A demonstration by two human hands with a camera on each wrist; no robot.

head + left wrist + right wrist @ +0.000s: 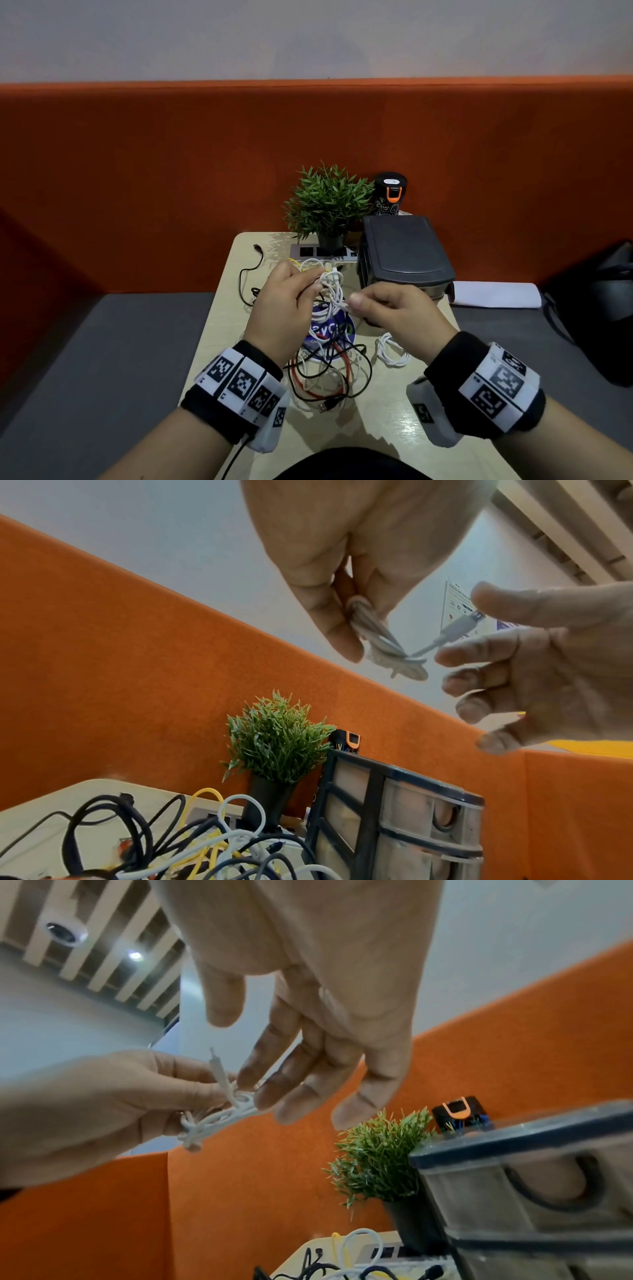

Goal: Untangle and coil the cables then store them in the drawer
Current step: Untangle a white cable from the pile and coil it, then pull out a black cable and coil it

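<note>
My left hand (301, 284) pinches a small white cable coil (331, 284) above the table; the left wrist view shows the white cable coil (377, 639) between thumb and fingers (342, 631), its USB plug (467, 622) sticking out toward the right hand. My right hand (363, 305) is open, and in the right wrist view its straight fingertips (250, 1080) touch the coil (219, 1118). A tangle of red, black and white cables (329, 373) lies under the hands. The dark drawer unit (406, 253) stands at the back right, drawers closed.
A coiled white cable (392, 353) lies on the table (411, 428) at right, a loose black cable (248, 274) at left. A potted plant (329, 202), power strip (322, 251) and black tumbler (390, 193) stand at the back. A black bag (599, 308) sits far right.
</note>
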